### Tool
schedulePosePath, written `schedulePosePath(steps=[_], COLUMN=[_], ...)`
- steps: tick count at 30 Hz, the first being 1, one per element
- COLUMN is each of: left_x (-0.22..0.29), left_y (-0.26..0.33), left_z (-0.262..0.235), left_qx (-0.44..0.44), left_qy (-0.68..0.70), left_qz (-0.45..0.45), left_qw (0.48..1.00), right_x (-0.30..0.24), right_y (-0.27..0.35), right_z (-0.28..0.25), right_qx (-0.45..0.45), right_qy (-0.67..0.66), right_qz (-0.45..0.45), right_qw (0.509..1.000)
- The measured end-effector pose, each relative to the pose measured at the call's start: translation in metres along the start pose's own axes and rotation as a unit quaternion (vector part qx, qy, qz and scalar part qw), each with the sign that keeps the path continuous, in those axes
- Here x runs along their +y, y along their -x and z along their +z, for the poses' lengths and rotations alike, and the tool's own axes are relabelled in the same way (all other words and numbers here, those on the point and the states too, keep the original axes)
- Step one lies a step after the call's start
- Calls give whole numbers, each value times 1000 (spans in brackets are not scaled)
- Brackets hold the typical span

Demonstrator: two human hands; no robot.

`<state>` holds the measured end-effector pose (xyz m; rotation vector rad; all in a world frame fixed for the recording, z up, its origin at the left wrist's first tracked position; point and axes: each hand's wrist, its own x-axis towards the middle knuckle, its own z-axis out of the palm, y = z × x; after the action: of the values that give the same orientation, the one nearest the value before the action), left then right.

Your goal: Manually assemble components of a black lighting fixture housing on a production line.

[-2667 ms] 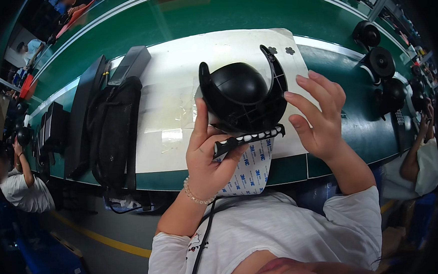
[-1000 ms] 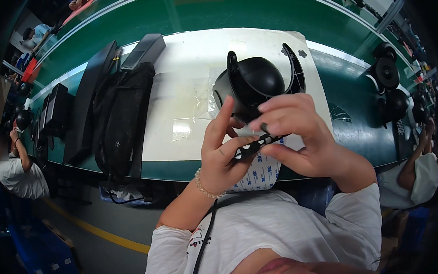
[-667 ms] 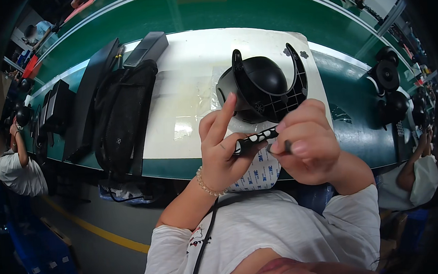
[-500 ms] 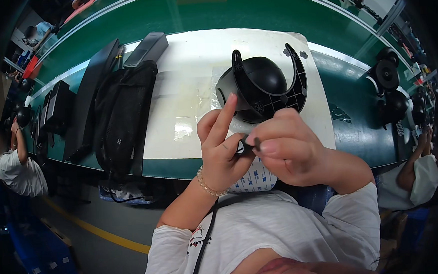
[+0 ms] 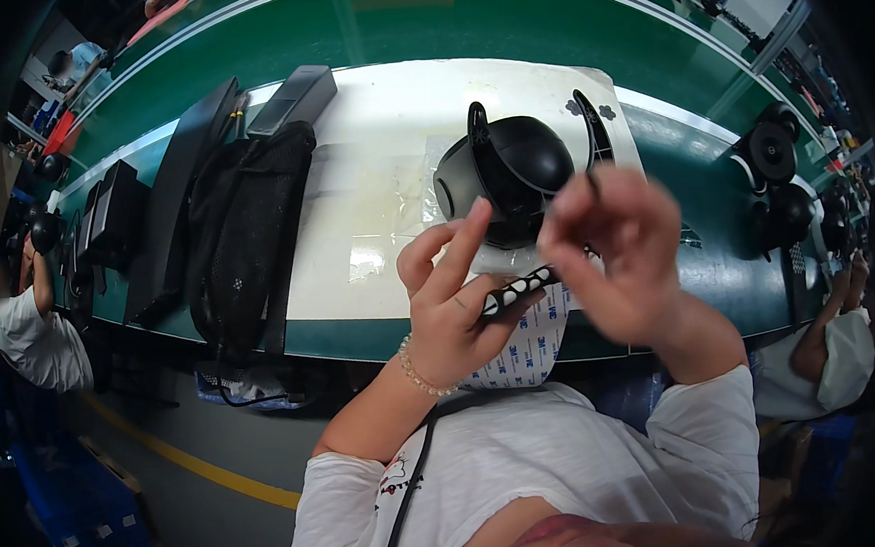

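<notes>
Our left hand (image 5: pixel 455 308) has its grip closed on a thin black strip (image 5: pixel 515 291) dotted with white holes, index finger pointing up. Our right hand (image 5: pixel 612 253) hovers just beside it, blurred, fingertips pinched on something small and dark we can't make out. Both sit above the white worktop (image 5: pixel 370 157), in front of a black domed device (image 5: pixel 512 174) and over a white printed sheet (image 5: pixel 527 348).

The single head-worn fisheye view looks steeply down from just above the person's own chest, close over the two raised hands (image 5: pixel 533 278), facing out across the white-topped, green-edged worktop (image 5: pixel 370 157), whose straight edges bow toward the dark rim of the frame.
</notes>
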<state>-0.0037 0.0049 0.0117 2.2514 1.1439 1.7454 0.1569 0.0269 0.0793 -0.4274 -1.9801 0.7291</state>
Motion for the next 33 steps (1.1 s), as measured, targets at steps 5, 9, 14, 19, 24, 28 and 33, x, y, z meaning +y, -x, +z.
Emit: schedulePosePath(steps=[5,9,14,19,24,28,33], left_x=[0,1,0,-1,-1,-1,-1], left_y=[0,0,1,1,1,2,2], left_z=[2,2,3,4,3,1,4], left_qx=[-5,-8,-10,-9,-27,-47,-14], left_qy=[0,0,-2,0,-13,-23,-1], left_qz=[5,0,-3,-3,8,6,-2], left_qw=[1000,1000,1000,1000,1000,999,1000], right_x=[0,-3,-3,-1,9,1,-1], right_y=[-15,-18,-18,-13,-2,-3,-29], right_z=[-4,-3,-2,1,12,4,-20], right_qx=[16,23,21,-7,49,-12,0], right_qy=[-66,-75,-42,58,264,276,160], right_qz=[131,169,179,105,-138,-135,25], right_qw=[989,983,983,993,953,951,987])
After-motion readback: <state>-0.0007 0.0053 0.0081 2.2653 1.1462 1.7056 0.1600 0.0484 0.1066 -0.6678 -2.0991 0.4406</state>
